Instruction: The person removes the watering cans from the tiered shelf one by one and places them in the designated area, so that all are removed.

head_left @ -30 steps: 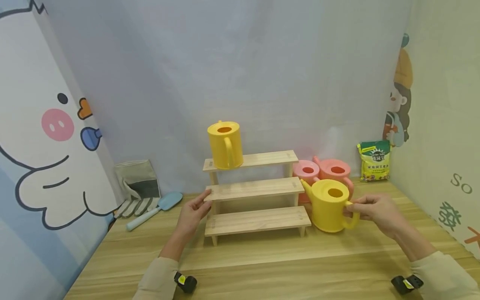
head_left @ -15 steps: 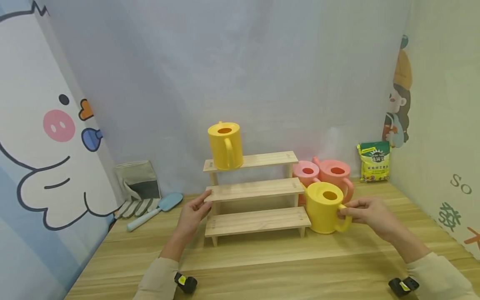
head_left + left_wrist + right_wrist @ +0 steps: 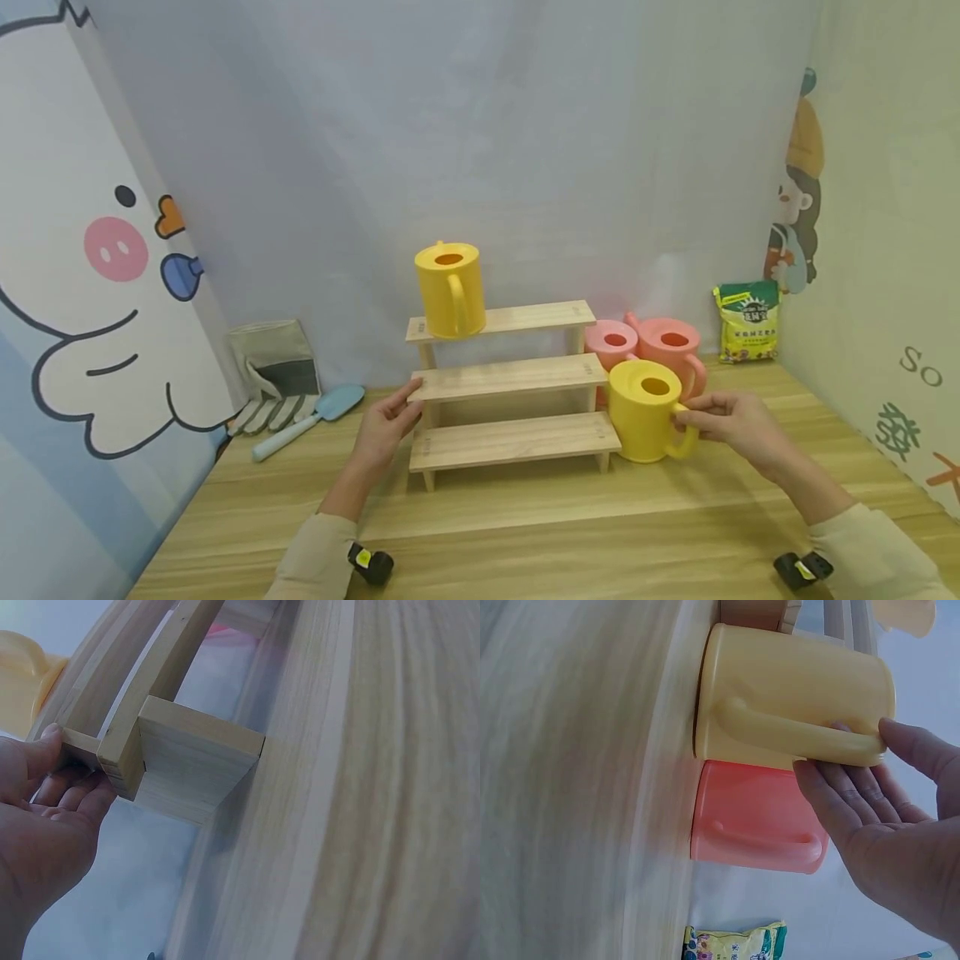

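Observation:
My right hand pinches the handle of a yellow watering can, thumb on the handle's top and fingers behind it. The can stands upright at the right end of a three-step wooden shelf stand; whether its base touches the table I cannot tell. My left hand holds the left end of the middle step, thumb above and fingers beneath. A second yellow watering can sits on the top step at the left, handle toward me. Behind the held can stand two pink watering cans, one paler and one coral.
At the back right, a yellow-green packet leans near the cloth wall. On the left lie a pair of grey gloves and a light blue trowel. The wooden table extends in front of the stand.
My right hand has moved left with the yellow watering can, bringing it closer to the stand's right end. My left hand has stayed at the middle step.

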Motion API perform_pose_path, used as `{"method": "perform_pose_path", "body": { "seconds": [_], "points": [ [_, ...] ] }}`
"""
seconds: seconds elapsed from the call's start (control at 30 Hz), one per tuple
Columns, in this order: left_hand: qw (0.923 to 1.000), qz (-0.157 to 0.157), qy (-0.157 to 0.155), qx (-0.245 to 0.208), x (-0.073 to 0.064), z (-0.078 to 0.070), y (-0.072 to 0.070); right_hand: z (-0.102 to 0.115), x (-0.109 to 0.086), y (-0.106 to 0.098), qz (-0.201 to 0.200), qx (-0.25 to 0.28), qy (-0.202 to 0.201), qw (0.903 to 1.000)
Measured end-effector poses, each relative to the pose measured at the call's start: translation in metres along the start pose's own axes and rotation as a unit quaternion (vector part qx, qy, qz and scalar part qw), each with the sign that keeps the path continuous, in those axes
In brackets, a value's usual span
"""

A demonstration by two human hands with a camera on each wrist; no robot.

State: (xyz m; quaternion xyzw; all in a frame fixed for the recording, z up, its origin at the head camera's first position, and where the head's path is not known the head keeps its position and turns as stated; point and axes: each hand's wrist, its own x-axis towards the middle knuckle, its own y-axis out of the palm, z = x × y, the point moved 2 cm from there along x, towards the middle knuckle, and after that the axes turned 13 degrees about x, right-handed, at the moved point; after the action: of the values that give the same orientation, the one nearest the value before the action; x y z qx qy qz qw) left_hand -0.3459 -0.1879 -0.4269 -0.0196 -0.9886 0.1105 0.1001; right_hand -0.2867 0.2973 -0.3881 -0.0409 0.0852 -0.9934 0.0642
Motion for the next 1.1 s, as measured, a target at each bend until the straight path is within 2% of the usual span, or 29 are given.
{"method": "perform_pose_path", "body": {
  "seconds": [0.13, 0.27, 0.43, 0.53, 0.8, 1.0, 1.1],
  "points": [
    [1.0, -0.001, -0.002, -0.001, 0.0, -0.001, 0.0, 0.001, 0.0, -0.001, 0.008, -0.004, -0.001, 1.0],
    [1.0, 0.0, -0.005, 0.006, 0.0, -0.001, -0.001, 0.005, 0.0, -0.008, 0.008, -0.038, -0.006, 0.9992],
    [0.9999, -0.001, -0.003, 0.01, 0.001, -0.002, 0.0, 0.017, -0.001, -0.024, 0.014, -0.052, -0.059, 0.9968],
    [0.9999, -0.002, 0.001, 0.012, 0.001, -0.002, 0.0, 0.027, -0.003, -0.025, 0.014, -0.053, -0.083, 0.9951],
    [0.9999, 0.001, 0.001, 0.011, 0.001, -0.001, -0.001, 0.048, -0.001, -0.014, -0.017, -0.111, -0.044, 0.9927],
    [0.9998, -0.001, 0.001, 0.019, 0.001, -0.001, -0.002, 0.067, 0.003, 0.007, -0.039, -0.137, -0.078, 0.9868],
    [0.9998, -0.002, 0.003, 0.021, 0.001, -0.001, -0.002, 0.075, 0.005, 0.017, -0.044, -0.131, -0.092, 0.9862]
  ]
}}
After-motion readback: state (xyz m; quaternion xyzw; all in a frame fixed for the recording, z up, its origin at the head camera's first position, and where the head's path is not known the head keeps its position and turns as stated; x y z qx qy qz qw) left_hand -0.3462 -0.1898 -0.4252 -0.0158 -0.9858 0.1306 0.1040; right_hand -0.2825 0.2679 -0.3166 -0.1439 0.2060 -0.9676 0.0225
